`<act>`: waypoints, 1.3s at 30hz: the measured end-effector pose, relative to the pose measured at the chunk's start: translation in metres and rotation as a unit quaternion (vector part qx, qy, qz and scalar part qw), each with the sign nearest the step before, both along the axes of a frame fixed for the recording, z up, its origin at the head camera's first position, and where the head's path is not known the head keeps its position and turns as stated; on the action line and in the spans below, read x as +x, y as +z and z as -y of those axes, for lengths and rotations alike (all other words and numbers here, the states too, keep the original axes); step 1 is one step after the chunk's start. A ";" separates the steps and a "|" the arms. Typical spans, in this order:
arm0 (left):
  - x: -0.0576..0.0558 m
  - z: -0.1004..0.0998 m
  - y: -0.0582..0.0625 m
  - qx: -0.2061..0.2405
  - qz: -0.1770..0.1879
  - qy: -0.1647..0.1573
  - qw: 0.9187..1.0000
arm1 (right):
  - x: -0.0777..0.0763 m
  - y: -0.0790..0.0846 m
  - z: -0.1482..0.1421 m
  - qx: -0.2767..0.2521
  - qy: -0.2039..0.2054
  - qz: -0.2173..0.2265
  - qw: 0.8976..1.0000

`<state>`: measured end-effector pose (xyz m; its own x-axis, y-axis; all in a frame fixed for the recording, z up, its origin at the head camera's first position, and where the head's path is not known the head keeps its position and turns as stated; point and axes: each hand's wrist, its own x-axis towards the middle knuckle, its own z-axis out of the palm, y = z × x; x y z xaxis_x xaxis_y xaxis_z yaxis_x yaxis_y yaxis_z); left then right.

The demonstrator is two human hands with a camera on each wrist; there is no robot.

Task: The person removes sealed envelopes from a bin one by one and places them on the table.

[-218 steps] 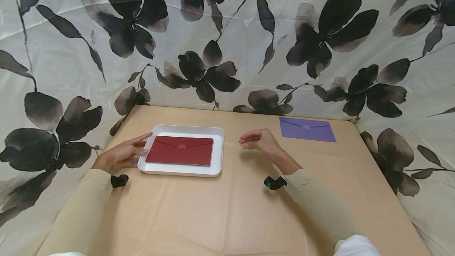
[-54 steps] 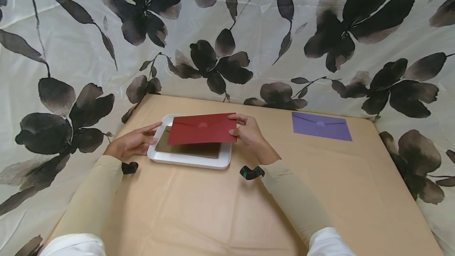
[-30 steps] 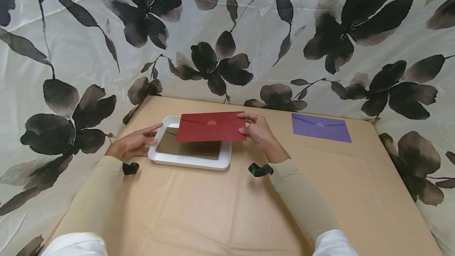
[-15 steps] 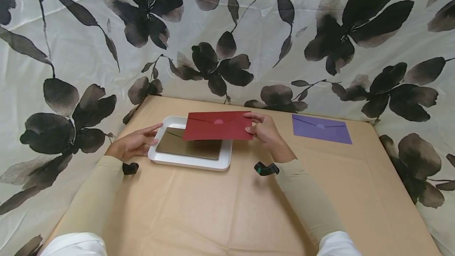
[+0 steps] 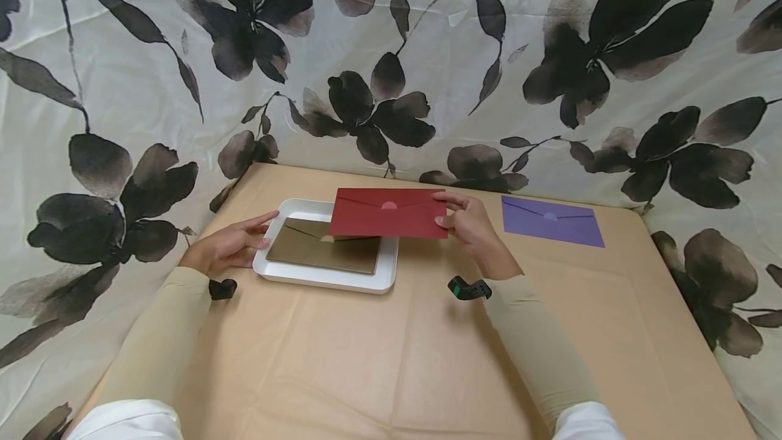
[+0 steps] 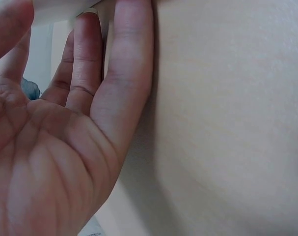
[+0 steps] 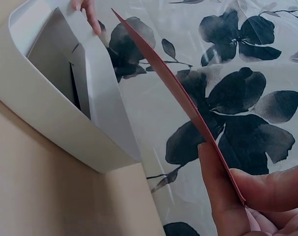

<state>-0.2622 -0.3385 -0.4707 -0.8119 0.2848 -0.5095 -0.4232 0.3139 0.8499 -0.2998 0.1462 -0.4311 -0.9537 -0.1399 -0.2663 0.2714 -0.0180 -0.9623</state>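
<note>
My right hand (image 5: pixel 479 233) pinches the right end of a red envelope (image 5: pixel 385 212) between thumb and fingers, holding it raised over the tray's right part. In the right wrist view the red envelope (image 7: pixel 173 91) shows edge-on and slightly bowed. The white tray (image 5: pixel 330 282) rests on the table with a gold-brown envelope (image 5: pixel 318 253) lying in it, whose upper right part is covered by the red one. My left hand (image 5: pixel 229 246) touches the tray's left end, its fingers fairly straight. In the left wrist view, the left hand's (image 6: pixel 55 142) fingertips are at the tray's edge.
A purple envelope (image 5: pixel 552 221) lies flat near the back right of the table (image 5: pixel 379 358), which has a tan covering. White cloth (image 5: pixel 464 73) with dark flowers hangs behind the table's back edge.
The red envelope, earlier lying in the tray, has been lifted by the right hand and shifted rightward, uncovering the gold-brown envelope. The left hand has stayed at the tray.
</note>
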 end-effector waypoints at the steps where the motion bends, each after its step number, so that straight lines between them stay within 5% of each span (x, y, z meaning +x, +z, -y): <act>1: 0.000 0.000 0.000 -0.001 -0.001 0.000 1.000 | 0.000 0.000 -0.002 0.000 0.000 -0.002 1.000; 39: 0.002 -0.001 0.000 -0.029 -0.016 -0.009 0.999 | -0.011 -0.002 -0.069 -0.014 -0.017 0.000 1.000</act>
